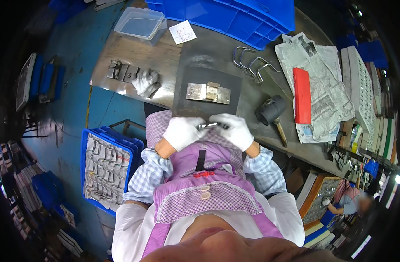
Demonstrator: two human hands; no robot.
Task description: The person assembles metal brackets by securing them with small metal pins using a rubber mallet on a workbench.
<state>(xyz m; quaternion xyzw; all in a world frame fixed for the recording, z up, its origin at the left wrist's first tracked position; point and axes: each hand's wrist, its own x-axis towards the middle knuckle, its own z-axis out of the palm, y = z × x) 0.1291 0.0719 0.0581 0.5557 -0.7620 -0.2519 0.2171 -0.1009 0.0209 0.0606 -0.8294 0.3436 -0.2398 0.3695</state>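
Observation:
My left hand [183,132] and my right hand [236,131], both in white gloves, are close together in front of my apron at the table's near edge. Between their fingertips they grip a small shiny metal piece [210,125]; the gloves cover most of it, so its full shape cannot be told. Just beyond the hands, a flat metal plate with a raised block [212,92] lies on a dark square mat [236,83]. To the right of it rests a black mallet [270,110] with a wooden handle.
Across the back stand a blue crate [235,19] and a clear plastic box [140,22]. A crumpled cloth [146,83] sits beside a metal fixture [122,72]. Bent metal rods [252,64] and a red bar [302,95] on newspaper lie right. A blue bin [83,168] holds curved metal parts.

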